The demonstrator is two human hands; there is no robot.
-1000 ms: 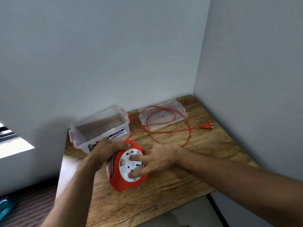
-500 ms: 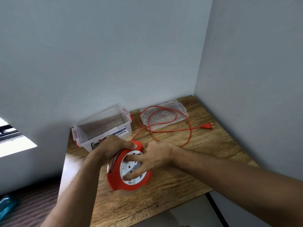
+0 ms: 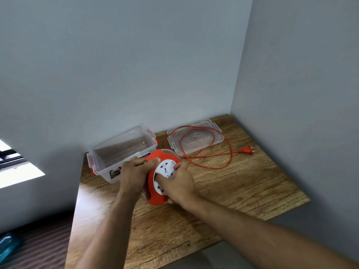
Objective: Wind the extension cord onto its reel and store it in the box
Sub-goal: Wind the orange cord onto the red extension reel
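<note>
A red cord reel point(image 3: 155, 197) with a white socket face is held tilted above the wooden table point(image 3: 242, 191). My left hand point(image 3: 134, 173) grips its red rim from the left. My right hand point(image 3: 177, 185) lies over the white face, fingers pressed on it. The orange cord point(image 3: 215, 166) runs from the reel in loose loops across the table and over the clear lid point(image 3: 195, 139), ending in an orange plug point(image 3: 247, 151) at the right. The clear plastic box point(image 3: 120, 152) with red latches stands open just behind my left hand.
Grey walls close the table at the back and the right. The table's left and front edges drop to the floor, where a blue object point(image 3: 7, 243) lies at the far left. A bright window sill point(image 3: 17, 173) shows at the left.
Both hands have lifted the reel off the table and tilted it more upright, toward the box. My right hand has turned on the white face. The cord loops look unchanged.
</note>
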